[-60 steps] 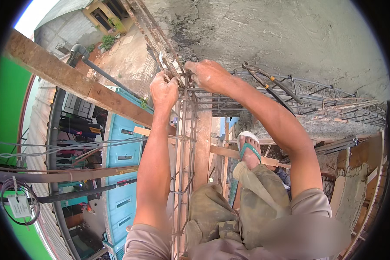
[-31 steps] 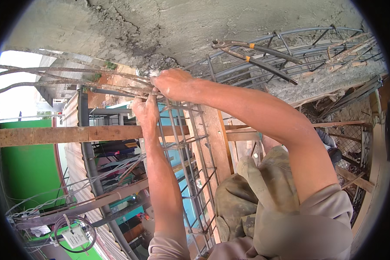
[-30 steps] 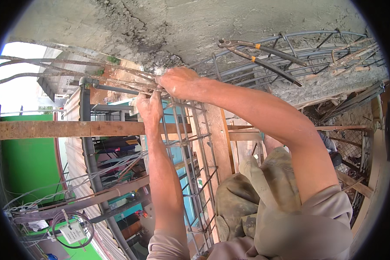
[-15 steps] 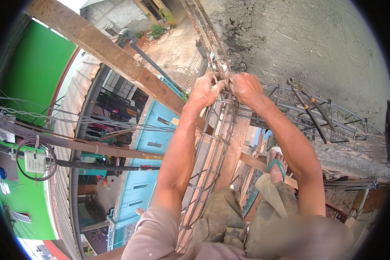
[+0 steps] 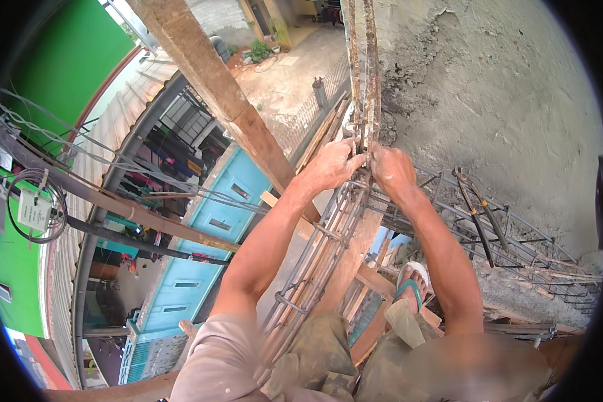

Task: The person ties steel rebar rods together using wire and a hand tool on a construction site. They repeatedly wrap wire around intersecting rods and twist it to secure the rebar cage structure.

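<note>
My left hand [image 5: 335,164] is closed at the left side of the rusty upright rebar [image 5: 364,74], where it meets a long rebar cage [image 5: 315,251] with square ties. My right hand [image 5: 391,170] grips the same joint from the other side, its knuckles turned up. The two hands nearly touch, and their fingers hide most of what lies between them. No tool shows in either hand. To the right, a pair of long-handled cutters [image 5: 477,211] with dark handles and orange bands lies on another rebar cage [image 5: 526,231].
A rough grey concrete slab [image 5: 502,107] spreads at the upper right. A thick timber post [image 5: 238,107] slants past on the left, before overhead cables [image 5: 174,181] and a blue wall [image 5: 201,241]. Planks [image 5: 345,268] lie below the cage, and my sandalled foot [image 5: 412,285] rests near gaps.
The view has turned, so the upright rebar now stands straighter and the surroundings have shifted. My hands sit slightly lower and farther right in the picture, still closed at the same joint.
</note>
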The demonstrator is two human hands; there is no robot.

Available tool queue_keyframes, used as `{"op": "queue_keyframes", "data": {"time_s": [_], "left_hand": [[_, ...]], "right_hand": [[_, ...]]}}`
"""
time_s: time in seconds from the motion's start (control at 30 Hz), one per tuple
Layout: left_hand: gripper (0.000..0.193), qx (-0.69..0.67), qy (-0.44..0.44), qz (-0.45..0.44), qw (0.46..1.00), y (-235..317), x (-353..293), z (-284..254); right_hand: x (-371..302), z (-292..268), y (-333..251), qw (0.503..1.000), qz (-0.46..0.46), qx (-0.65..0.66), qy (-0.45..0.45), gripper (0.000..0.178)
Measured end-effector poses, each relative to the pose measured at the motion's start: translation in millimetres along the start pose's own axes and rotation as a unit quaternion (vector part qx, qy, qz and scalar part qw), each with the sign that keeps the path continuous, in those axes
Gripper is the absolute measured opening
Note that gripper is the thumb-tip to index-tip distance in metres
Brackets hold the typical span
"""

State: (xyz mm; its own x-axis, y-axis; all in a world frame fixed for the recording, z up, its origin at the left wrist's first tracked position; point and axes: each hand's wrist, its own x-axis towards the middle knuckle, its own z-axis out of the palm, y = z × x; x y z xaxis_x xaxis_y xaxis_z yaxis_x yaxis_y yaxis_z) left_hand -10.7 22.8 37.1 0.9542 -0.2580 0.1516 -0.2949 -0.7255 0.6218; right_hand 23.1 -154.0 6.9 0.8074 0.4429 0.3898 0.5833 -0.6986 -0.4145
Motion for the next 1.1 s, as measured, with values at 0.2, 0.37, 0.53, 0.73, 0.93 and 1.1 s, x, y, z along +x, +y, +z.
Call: {"op": "queue_keyframes", "data": {"time_s": [0.2, 0.37, 0.53, 0.73, 0.93, 1.1], "left_hand": [[0.052, -0.374, 0.07, -0.034, 0.924, -59.0, -17.9, 14.9], [0.035, -0.14, -0.024, -0.014, 0.99, -53.8, -2.5, 11.7], [0.024, -0.001, -0.021, 0.041, 0.999, -58.8, 8.6, 2.2], [0.022, 0.139, -0.046, 0.023, 0.989, -42.8, 15.3, -13.6], [0.026, 0.217, 0.011, 0.015, 0.976, -47.9, 3.9, -29.3], [0.03, 0.056, -0.045, -0.099, 0.992, -18.6, 14.1, -34.8]], "right_hand": [[3.7, -2.7, -10.4, 0.998, 0.031, -0.028, -0.053, 0.016], [3.2, -5.1, -3.9, 0.995, 0.05, -0.032, -0.075, 0.017], [3.4, -12.4, -14.3, 0.995, 0.03, -0.062, -0.073, 0.012], [-0.2, -13.1, -15.1, 0.996, -0.002, -0.08, -0.035, 0.012], [-0.2, -4.9, -11.5, 0.997, -0.015, -0.073, -0.012, 0.013], [-0.5, -8.8, -10.1, 0.998, -0.007, -0.057, -0.025, 0.014]]}}
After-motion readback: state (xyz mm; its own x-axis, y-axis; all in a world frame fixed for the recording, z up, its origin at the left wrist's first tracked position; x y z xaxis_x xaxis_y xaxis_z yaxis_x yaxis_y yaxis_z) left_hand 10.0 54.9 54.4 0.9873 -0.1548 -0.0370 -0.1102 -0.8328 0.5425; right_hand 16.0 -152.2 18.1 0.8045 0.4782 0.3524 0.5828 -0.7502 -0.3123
